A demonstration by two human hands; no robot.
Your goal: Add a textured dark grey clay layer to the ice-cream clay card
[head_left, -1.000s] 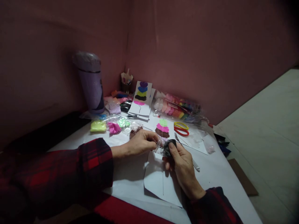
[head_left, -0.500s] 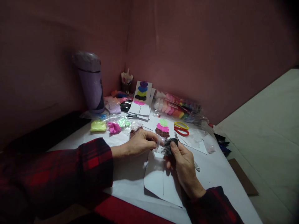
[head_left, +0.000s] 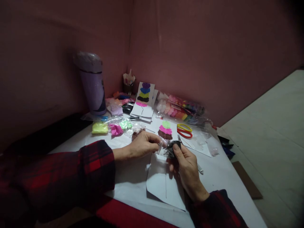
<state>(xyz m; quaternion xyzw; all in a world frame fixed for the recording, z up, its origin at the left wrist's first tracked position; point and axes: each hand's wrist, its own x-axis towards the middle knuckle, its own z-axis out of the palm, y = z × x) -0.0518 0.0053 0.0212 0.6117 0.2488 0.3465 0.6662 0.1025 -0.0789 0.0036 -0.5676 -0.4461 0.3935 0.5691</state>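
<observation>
Between my hands is a small clear plastic bag (head_left: 161,146) with black clay (head_left: 174,148) in it. My left hand (head_left: 144,144) pinches the bag's clear end, fingertips pressed together. Thumb on top, my right hand (head_left: 186,161) grips the black part. Beneath them lies a white paper sheet (head_left: 166,186) with a thin drawn line. Just beyond, another sheet carries light green, pink and brown clay layers (head_left: 165,130) stacked like a cone, its lower part hidden by my hands. A fork (head_left: 200,168) is partly covered by my right hand.
Red-and-yellow scissors (head_left: 184,130) lie right of the layered clay. Yellow (head_left: 99,128), pink (head_left: 116,129) and green clay packets (head_left: 125,123) lie to the left. Behind stand a tall purple tumbler (head_left: 93,85) and a propped card (head_left: 143,98); a bag of colored clay (head_left: 178,107) lies against the wall.
</observation>
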